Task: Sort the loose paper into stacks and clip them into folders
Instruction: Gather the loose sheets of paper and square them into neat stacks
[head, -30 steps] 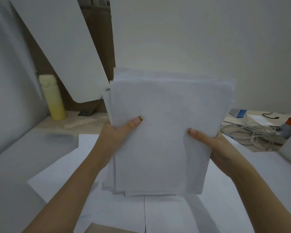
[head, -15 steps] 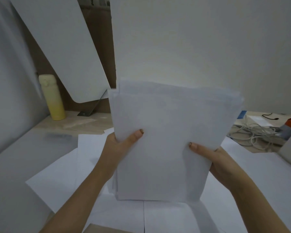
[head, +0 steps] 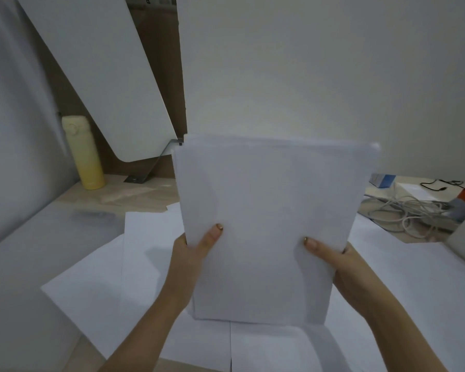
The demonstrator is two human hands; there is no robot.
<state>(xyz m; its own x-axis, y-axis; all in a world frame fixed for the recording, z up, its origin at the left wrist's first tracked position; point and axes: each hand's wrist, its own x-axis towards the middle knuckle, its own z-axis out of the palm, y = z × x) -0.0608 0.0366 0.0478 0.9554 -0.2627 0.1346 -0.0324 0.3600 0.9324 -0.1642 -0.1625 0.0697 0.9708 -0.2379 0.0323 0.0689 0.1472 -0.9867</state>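
White paper stack (head: 266, 224) upright, edges squared.

A yellow bottle (head: 82, 153) stands left; tangled cables (head: 403, 210) lie right.

- My only view comes from a wide-angle camera worn on my head, facing forward and tilted down along my forearms.
- It sits close: my left hand (head: 196, 253) and right hand (head: 333, 261), gripping the stack of white paper sheets (head: 266, 224), fill the middle.
- Its breadth takes in the pale wooden surface (head: 134, 194), from the pale yellow cylindrical bottle (head: 82, 154) far left to the tangle of white cables (head: 403, 213) far right.
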